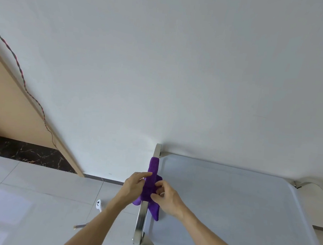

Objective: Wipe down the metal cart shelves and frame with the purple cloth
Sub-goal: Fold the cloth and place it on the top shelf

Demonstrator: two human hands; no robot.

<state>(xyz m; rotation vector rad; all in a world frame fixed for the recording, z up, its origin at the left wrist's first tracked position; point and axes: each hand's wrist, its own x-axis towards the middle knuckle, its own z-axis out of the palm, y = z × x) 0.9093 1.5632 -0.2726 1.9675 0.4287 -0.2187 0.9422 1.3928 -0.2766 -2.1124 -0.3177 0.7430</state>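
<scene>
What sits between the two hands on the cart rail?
Head view: the purple cloth, draped over the cart's metal side rail. The left hand touches it from the outer side; the right hand pinches it from the shelf side.

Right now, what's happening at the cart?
A person has the purple cloth wrapped over the cart's metal side rail. The left hand presses it from the outer side, and the right hand pinches it from the shelf side. The top shelf lies bare beside them.
</scene>
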